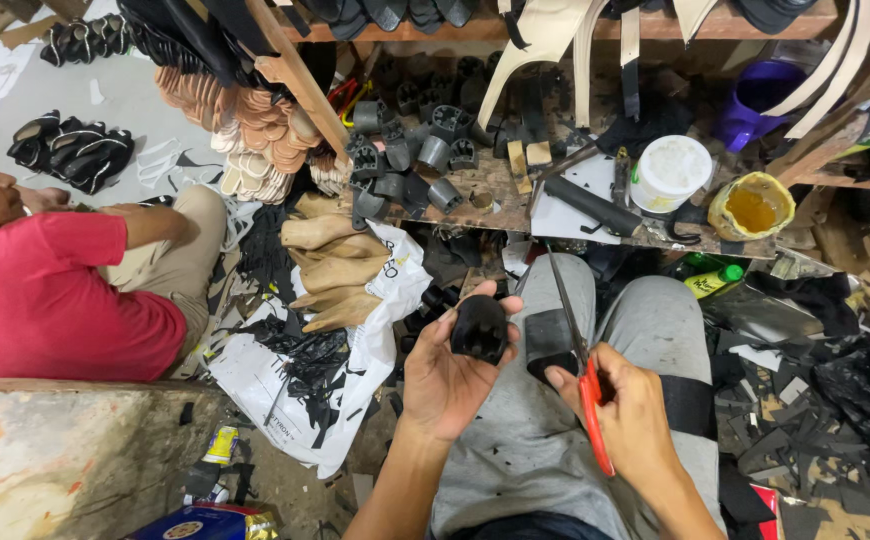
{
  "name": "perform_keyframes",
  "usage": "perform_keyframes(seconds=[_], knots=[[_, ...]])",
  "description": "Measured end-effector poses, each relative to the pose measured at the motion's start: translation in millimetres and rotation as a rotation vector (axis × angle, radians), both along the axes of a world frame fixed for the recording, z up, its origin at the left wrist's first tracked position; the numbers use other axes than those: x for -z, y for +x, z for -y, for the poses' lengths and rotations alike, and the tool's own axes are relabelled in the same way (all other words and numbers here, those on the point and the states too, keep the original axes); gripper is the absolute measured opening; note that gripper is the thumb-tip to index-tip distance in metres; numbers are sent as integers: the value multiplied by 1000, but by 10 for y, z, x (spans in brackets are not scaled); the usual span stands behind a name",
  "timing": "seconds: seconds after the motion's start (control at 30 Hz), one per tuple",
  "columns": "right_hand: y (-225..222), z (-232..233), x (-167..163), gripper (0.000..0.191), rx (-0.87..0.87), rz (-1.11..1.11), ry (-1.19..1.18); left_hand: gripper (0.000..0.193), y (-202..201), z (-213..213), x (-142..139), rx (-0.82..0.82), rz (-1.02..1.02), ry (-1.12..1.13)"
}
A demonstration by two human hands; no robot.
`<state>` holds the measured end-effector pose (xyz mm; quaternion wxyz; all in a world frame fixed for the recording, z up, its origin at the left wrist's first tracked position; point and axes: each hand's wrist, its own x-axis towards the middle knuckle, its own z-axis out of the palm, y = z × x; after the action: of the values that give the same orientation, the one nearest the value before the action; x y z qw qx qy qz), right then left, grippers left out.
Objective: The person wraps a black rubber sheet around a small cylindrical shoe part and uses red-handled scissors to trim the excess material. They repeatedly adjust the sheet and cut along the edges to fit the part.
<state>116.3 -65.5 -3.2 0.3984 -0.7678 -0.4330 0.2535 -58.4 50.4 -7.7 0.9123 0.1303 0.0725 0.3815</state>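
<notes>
L hand (450, 375) palm up over lap, fingers curled tight round black heel block (479, 328), held just above grey trousers (525, 440). R hand (623, 412) closed on red-handled scissors (577, 352), blades pointing up toward workbench (495, 200); black strip (549, 342) lies under blades, near heel block. Bench: white tub (671, 172), yellow glue pot (752, 207). Person in red shirt (45, 295) sits at L, well apart.

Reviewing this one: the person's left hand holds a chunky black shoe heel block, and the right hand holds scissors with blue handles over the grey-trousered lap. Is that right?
Not quite. The head view shows the right hand holding scissors with red handles, not blue. The rest stands: the left hand holds the chunky black shoe heel block over the grey-trousered lap.
</notes>
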Motion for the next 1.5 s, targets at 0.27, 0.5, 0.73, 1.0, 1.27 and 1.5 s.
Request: perform_keyframes(seconds=[0.27,0.5,0.73,1.0,1.27,1.5], knots=[[15,113,368,40,-170,147,-344,56,-18,-11,-47,-32,-33,50],[-163,269,500,38,-205,14,-302,43,19,-3,52,-62,-118,-53],[103,219,360,38,-10,-35,-56,44,-37,-3,40,13,-141,-56],[89,153,-3,17,69,-543,323,53,-68,58,-73,208,-73,80],[-87,-65,-372,39,-77,-579,554,55,40,206,-195,169,-214,162],[21,-70,-270,25,63,-670,430,69,51,309,-205,27,-512,606]])
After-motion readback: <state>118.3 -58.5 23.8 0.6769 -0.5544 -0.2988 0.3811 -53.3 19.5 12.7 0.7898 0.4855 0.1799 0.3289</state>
